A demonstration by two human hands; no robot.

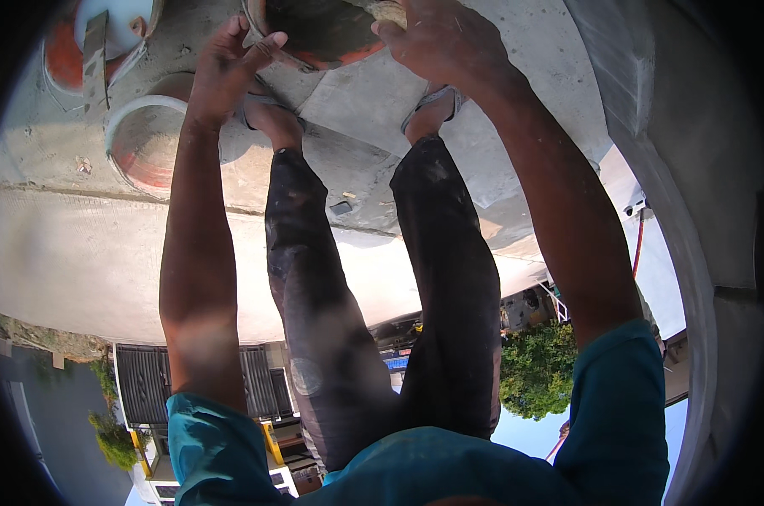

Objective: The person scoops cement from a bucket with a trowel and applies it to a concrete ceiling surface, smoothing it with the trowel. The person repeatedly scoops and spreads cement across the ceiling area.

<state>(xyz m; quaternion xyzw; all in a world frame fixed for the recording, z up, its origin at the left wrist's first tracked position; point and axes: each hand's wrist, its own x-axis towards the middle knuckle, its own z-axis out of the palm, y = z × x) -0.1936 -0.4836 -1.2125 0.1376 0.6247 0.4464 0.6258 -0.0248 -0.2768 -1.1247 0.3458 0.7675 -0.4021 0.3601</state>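
At the top middle, a round reddish container (323,61) with dark contents stands on the concrete floor, cut off by the picture's upper edge. My left hand (230,67) is at its left rim, thumb and fingers apart and nothing visible between them. My right hand (449,38) is over the right side of the rim, its fingers curled and partly out of the picture. A pale, rough lump (387,11) shows beside the right thumb; whether the hand grips it or the rim is hidden.
Left of my left hand lies a round pan (150,179) with a pale rim and reddish inside. Beyond it, a reddish bucket (64,59) holds whitish liquid, with a flat strip (95,59) across its side. My sandalled feet (428,114) stand behind the container. A grey wall (652,110) rises at right.
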